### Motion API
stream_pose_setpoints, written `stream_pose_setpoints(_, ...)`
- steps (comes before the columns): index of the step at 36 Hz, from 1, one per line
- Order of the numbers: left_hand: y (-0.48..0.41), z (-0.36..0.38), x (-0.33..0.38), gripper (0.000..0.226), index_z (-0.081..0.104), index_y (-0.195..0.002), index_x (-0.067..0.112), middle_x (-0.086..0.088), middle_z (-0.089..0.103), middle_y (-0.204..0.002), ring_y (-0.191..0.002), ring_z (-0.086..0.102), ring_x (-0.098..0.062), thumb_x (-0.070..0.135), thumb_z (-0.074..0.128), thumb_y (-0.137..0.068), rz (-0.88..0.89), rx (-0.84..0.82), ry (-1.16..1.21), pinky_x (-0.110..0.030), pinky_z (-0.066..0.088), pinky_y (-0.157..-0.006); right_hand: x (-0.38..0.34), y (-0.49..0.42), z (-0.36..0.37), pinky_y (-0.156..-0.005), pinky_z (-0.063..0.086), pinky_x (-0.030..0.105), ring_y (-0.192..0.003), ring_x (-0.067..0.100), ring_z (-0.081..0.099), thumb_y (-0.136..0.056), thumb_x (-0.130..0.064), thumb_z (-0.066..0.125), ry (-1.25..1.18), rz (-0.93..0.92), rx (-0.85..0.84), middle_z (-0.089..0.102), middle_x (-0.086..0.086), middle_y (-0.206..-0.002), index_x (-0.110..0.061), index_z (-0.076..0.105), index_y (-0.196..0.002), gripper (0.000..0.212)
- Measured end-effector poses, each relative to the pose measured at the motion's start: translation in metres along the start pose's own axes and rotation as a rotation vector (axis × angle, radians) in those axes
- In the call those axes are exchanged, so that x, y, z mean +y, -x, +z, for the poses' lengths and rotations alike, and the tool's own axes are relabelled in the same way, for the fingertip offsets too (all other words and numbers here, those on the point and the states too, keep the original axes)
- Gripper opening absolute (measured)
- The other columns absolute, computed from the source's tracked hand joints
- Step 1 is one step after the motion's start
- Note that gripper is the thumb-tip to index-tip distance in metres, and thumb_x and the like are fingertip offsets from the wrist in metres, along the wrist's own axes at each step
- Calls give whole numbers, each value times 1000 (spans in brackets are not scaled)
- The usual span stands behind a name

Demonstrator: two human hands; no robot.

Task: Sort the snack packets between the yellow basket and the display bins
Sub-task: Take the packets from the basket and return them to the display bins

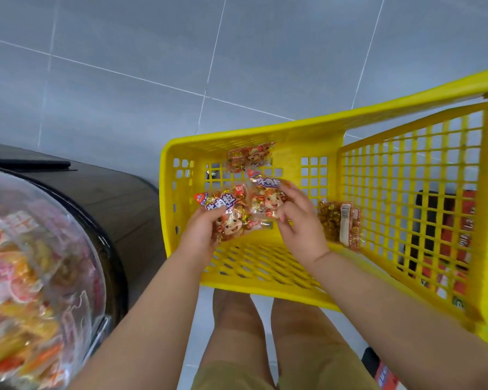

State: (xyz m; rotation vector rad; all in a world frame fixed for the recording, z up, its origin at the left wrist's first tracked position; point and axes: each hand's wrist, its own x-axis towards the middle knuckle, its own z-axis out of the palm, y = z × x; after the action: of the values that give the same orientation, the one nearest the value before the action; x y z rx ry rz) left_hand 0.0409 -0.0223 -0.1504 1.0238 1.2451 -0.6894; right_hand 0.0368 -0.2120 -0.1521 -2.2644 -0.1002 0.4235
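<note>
A yellow plastic basket (293, 280) with lattice walls sits on the floor in front of me. Inside it my left hand (200, 235) grips a clear snack packet (227, 212) with a cartoon face and red label. My right hand (299, 220) pinches a second, matching packet (265, 198) right beside the first. A third such packet (250, 156) leans against the basket's far wall. Another packet (340, 223), seen from its back, lies at the right wall.
A clear round display bin (34, 266) full of mixed snack packets stands at the left on a dark stand (119, 201). Grey floor tiles stretch beyond the basket. Red packages (459, 249) show through the basket's right wall. My knees are below the basket.
</note>
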Motion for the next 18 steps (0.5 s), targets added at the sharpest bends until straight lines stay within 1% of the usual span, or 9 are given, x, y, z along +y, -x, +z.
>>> stream_pose_setpoints(3, 5, 6, 9, 30, 60, -119, 13, -15, 68, -116, -91, 72, -22, 30, 49, -97, 7, -137, 117, -36, 58, -72, -10, -4, 5, -99, 36, 58, -123, 54, 39, -79, 6, 62, 72, -269, -102, 55, 27, -126, 3, 57, -67, 13)
stream_pose_setpoints(5, 4, 5, 13, 43, 62, -118, 19, -9, 70, -114, -101, 69, -23, 50, 41, -97, -18, -243, 164, -37, 58, -77, -15, -7, 8, -92, 41, 66, -120, 55, 43, -72, 14, 67, 108, -355, -154, 56, 27, -125, 3, 60, -68, 13)
stream_pose_setpoints(7, 4, 2, 15, 56, 62, -120, 20, -7, 70, -115, -105, 68, -24, 61, 45, -86, -11, -315, 124, -38, 57, -78, -19, -9, 11, -87, 42, 68, -118, 54, 46, -67, 16, 70, 121, -420, -185, 58, 25, -123, 2, 63, -69, 16)
stream_pose_setpoints(8, 5, 0, 17, 57, 62, -121, 18, -7, 71, -112, -102, 69, -23, 58, 51, -82, 3, -327, 92, -35, 58, -73, -22, -10, 13, -88, 42, 68, -118, 53, 47, -66, 15, 71, 124, -437, -195, 59, 24, -123, 0, 64, -69, 17)
stream_pose_setpoints(11, 8, -5, 18, 52, 58, -126, 9, -6, 75, -96, -80, 73, -20, 32, 66, -80, 50, -260, 48, -28, 55, -55, -23, -13, 15, -95, 41, 62, -123, 47, 46, -68, 8, 74, 98, -470, -234, 57, 20, -127, -3, 69, -77, 16)
stream_pose_setpoints(13, 7, -8, 17, 43, 57, -123, 10, -7, 75, -90, -75, 73, -21, 20, 67, -84, 61, -183, 67, -28, 55, -51, -20, -16, 13, -104, 37, 51, -131, 39, 40, -73, -8, 77, 39, -457, -313, 53, 16, -134, -6, 69, -84, 14)
stream_pose_setpoints(15, 6, -11, 16, 34, 58, -117, 13, -5, 76, -88, -74, 74, -21, 16, 67, -85, 74, -138, 89, -28, 55, -51, -14, -19, 10, -108, 31, 41, -134, 29, 37, -77, -26, 75, -18, -378, -360, 49, 12, -138, -8, 67, -96, 27)
stream_pose_setpoints(16, 4, -12, 15, 31, 59, -114, 15, -5, 76, -88, -75, 74, -21, 16, 67, -84, 77, -126, 91, -29, 55, -52, -10, -22, 9, -108, 29, 38, -132, 26, 38, -78, -29, 72, -54, -309, -314, 49, 10, -137, -8, 66, -101, 32)
stream_pose_setpoints(18, 3, -15, 13, 27, 60, -109, 17, -5, 76, -89, -77, 74, -22, 17, 69, -83, 83, -110, 88, -30, 56, -53, -2, -33, 8, -105, 33, 34, -126, 20, 41, -82, -27, 67, -158, -77, -116, 49, 4, -131, -6, 61, -111, 36)
